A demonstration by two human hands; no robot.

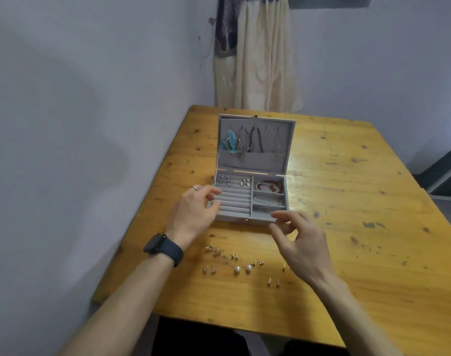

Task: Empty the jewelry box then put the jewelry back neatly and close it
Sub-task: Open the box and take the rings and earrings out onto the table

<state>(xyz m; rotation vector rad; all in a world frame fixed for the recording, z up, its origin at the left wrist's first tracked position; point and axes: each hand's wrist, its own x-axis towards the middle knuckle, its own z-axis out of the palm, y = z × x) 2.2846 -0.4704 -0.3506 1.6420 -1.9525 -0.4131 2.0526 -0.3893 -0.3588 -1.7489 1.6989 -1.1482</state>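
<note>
A grey velvet jewelry box point(286, 201) stands open on the wooden table point(347, 201), its lid point(273, 160) leaning back. Necklaces point(256, 140) and a blue feather earring point(231, 142) hang in the lid. Two earring pairs point(245, 182) sit on the ring rolls, a red bracelet point(269, 186) and a thin chain point(268, 200) lie in the right compartments. Several stud earrings point(237, 268), two with pearls, lie on the table in front of the box. My left hand point(193, 211) curls its fingers and thumb around the box's left wall. My right hand point(301, 242) hovers at the front right corner, fingers loosely bent, holding nothing I can see.
The table's left edge runs close to a pale wall. A cream curtain point(255, 60) hangs behind the far edge. My left wrist wears a dark watch point(163, 249). Bare wood spreads to the right of the box.
</note>
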